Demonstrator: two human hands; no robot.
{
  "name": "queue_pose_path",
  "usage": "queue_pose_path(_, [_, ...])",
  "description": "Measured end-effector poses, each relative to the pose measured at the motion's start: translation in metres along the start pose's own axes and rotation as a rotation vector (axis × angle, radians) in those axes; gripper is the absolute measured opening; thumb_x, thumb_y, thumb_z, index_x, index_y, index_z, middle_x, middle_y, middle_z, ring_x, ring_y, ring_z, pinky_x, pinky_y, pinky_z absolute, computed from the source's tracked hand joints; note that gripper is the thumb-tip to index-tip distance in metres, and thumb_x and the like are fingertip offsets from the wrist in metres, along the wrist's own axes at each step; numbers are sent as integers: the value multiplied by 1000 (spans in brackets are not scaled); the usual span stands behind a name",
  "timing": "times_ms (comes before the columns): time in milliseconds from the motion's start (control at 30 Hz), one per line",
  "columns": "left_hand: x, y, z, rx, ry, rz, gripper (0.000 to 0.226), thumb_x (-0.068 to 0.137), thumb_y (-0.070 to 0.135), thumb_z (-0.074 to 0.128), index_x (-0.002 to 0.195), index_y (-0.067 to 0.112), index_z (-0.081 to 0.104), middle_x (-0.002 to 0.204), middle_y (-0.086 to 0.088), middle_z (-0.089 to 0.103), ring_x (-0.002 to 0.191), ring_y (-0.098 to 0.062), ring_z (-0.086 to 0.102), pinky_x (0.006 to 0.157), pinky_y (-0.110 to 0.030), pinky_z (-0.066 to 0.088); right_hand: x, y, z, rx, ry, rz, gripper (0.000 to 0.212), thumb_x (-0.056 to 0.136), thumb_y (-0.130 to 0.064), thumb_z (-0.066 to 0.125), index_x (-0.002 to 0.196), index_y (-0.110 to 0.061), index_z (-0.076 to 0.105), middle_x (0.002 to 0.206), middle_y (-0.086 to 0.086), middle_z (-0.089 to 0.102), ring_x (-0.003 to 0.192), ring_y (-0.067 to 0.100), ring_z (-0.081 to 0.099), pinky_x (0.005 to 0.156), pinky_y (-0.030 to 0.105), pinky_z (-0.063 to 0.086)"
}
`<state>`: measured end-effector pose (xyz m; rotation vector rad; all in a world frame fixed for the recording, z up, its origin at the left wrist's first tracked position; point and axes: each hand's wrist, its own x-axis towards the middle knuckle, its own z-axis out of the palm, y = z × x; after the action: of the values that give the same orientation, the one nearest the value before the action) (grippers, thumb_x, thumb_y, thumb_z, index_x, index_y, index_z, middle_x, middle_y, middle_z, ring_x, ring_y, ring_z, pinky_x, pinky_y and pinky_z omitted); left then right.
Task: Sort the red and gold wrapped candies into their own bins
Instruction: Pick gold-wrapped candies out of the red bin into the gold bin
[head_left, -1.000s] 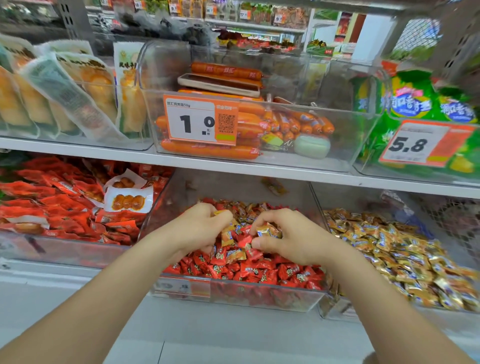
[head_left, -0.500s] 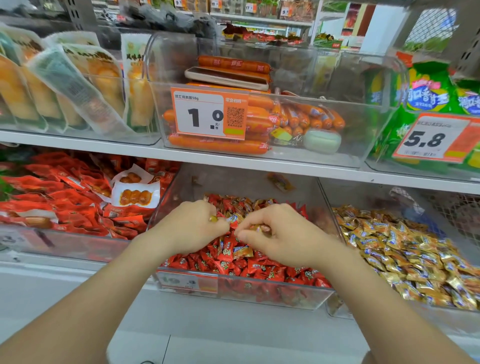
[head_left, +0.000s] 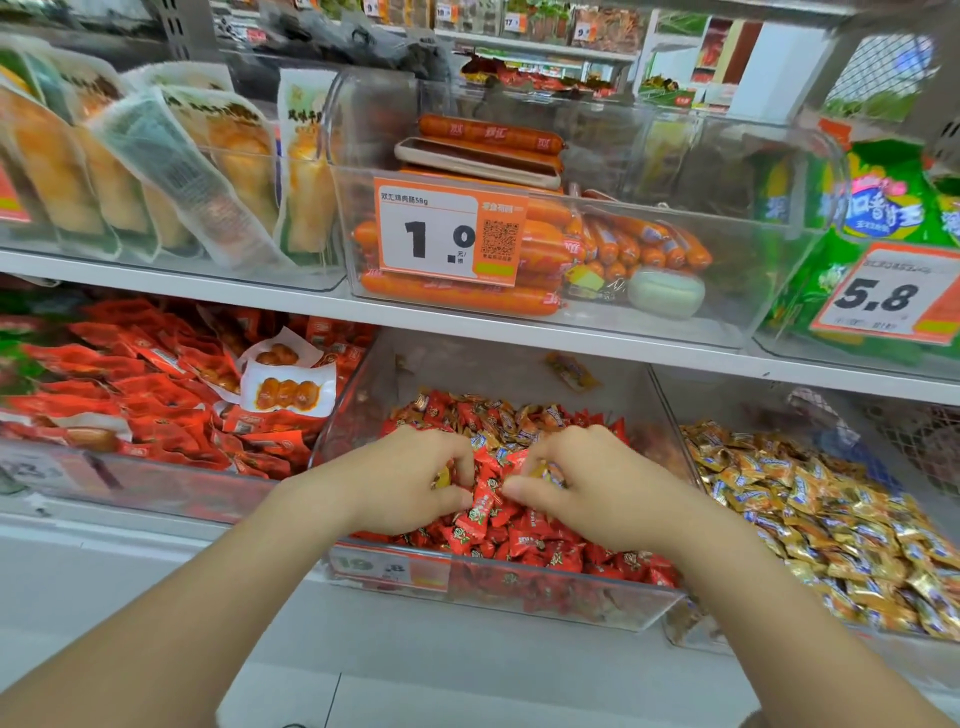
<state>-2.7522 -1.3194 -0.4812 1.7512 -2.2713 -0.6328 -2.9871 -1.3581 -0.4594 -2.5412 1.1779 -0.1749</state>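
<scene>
Shelf, head view: A person reaches both bare arms into the lower shelf of a snack display, beneath a clear tub of sausages whose price tag reads 1.0.
Middle bin: It has clear walls and is heaped with red candies at the front. Stray gold candies are mixed through the back of the heap.
Right bin: It stands just beside the middle bin and holds the gold pile. No red shows in it.
Left hand: Knuckles are up, and the fingers curl into the heap around a gold candy that peeks from under them.
Right hand: It is close beside the left, fingers bent, pinching a second gold candy against the thumb.
Step in hand: The person appears to be picking gold strays out of the red heap. Much gold remains at the back, so the sort seems far from done.
Doing it well: Pinch the wrapper's body firmly and lift straight up, shaking off any red candy that clings. Then carry it over the bin walls and let go well inside the right bin.
Risk: The wrappers look slick and may slip, and raking through the heap could bury strays deeper.
</scene>
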Motion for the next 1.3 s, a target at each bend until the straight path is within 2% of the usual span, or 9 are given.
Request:
queue_pose_path(200, [2,4,4,-37,-13,68,15,97,35,72,104,39,59,66,9,56,57,-3,50,55,-23,34,5,10,-8,58,167,81,34,104,-52,55,97,-21,69,58,3,60,61,2,54,56,18,37])
queue_pose_path(367, [2,12,9,47,3,75,9,100,31,63,106,30,70,70,21,60,76,3,56,58,-12,33,32,23,5,70,319,94,30,104,-45,58,109,-19,73,65,-8,56,76,16,51,70,32,35])
queue_pose_path(433, [3,13,11,96,4,56,13,101,30,61,102,26,73,82,17,65,88,-3,58,66,-20,38,43,25,6,80,314,104,29,105,-39,54,114,-18,72,69,-6,59,78,23,57,72,33,41])
queue_pose_path(633, [6,6,7,-69,161,-39,18,103,21,49,89,17,59,68,1,67,59,-17,63,58,-42,53,74,31,11,-49,191,158,47,103,-54,55,79,-14,57,74,4,58,77,29,60,72,40,50])
queue_pose_path(800, [24,-1,-2,-166,352,-146,27,108,31,45,95,8,51,79,-8,65,65,-20,61,54,-33,42,94,38,19,-128,82,94,24,106,-31,54,109,-14,72,103,9,69,103,30,65,85,36,53])
queue_pose_path(967, [57,-12,0,-160,311,-238,18,103,23,49,93,10,56,75,-6,62,61,-19,56,49,-29,36,99,27,15,-136,-195,36,38,107,-22,51,144,-25,61,126,3,69,101,12,54,80,19,33])
queue_pose_path(1033, [70,-20,5,-129,298,-259,18,98,24,48,88,15,59,81,-8,65,71,-26,63,58,-31,43,102,27,16,-131,-292,20,47,109,-28,52,156,-27,47,140,6,63,108,15,53,82,19,32])
queue_pose_path(1167, [87,-35,15,120,240,-225,27,100,37,53,97,15,68,103,-15,69,101,-39,66,85,-43,55,111,36,24,-178,-403,38,61,109,-37,54,164,-35,28,164,3,42,146,27,44,118,34,37])
queue_pose_path(1300, [101,-42,21,233,61,-216,30,101,39,60,116,14,66,120,-14,66,115,-37,63,91,-42,53,122,35,38,-273,-352,75,64,104,-22,54,160,-43,32,158,3,50,134,31,56,108,41,50])
